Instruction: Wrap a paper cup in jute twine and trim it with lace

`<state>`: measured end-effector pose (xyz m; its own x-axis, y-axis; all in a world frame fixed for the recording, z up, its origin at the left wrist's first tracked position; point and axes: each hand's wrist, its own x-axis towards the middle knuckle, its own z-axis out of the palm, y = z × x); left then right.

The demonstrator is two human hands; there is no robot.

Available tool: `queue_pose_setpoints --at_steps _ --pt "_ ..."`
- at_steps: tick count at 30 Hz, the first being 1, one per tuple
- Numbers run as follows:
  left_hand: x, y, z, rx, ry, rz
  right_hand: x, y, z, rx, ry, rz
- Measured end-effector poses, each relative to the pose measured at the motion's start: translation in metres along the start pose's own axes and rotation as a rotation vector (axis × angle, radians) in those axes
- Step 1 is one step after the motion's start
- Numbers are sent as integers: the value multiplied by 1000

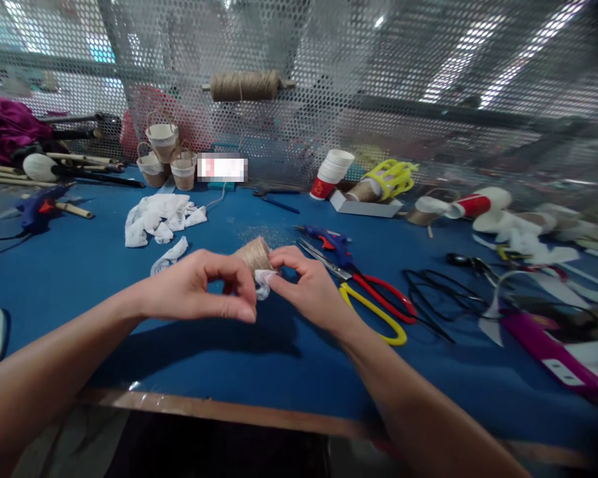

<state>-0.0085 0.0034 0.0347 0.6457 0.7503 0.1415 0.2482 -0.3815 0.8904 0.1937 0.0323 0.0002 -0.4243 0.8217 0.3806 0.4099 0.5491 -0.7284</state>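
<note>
Over the blue table point(80, 265) my two hands meet around a small cup wrapped in brown twine point(253, 253). My left hand point(199, 292) curls its fingers round the near side of the cup. My right hand point(306, 282) pinches a small strip of white lace point(264, 279) against the cup's edge. The cup lies tilted, and most of it is hidden behind my fingers.
Scissors with red and yellow handles point(373, 299) and a blue glue gun point(329, 238) lie just right of my hands. A heap of white lace point(159, 218) sits to the left, with several finished twine cups point(164, 159) behind it. Black scissors point(428, 292), stacked paper cups point(331, 172) and a twine spool point(244, 85) on the mesh wall are further off.
</note>
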Motion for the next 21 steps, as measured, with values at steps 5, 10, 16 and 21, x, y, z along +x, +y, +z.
queue_pose_setpoints --at_steps 5,10,16,21 --pt "13 -29 -3 172 445 -49 -1 -5 -1 135 -52 56" --pt "19 -39 11 -64 217 -198 -3 -7 -1 201 -106 27" --pt "20 -41 12 -388 364 -235 -3 -9 0 121 176 7" --pt "22 -48 9 -506 445 -221 -4 -13 8 181 84 258"
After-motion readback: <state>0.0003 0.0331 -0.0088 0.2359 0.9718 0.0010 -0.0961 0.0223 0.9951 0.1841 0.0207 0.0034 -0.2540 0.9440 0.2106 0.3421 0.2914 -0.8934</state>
